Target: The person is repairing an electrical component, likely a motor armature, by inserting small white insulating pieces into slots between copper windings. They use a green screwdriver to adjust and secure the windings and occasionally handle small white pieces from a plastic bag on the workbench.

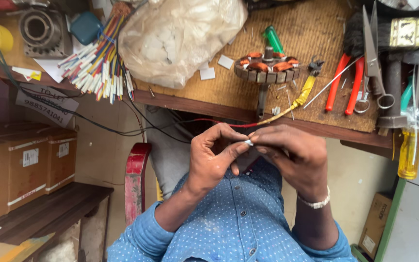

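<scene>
My left hand (214,157) and my right hand (292,155) meet in front of my chest, below the workbench edge. Their fingertips pinch a small white piece (249,142) together. A thin red wire (219,122) runs past the fingers and joins a yellow sleeve (302,97) that leads up onto the bench. On the bench above sits a round stator with copper coils (266,68) on a shaft. A green-handled tool (273,40) lies just behind it.
A wooden workbench (316,43) carries a bundle of coloured wire sleeves (98,63), a clear plastic bag (180,36), red-handled pliers (345,82), scissors (372,58), a hammer (394,73) and a yellow screwdriver (408,150). Cardboard boxes (23,165) stand on a shelf at left.
</scene>
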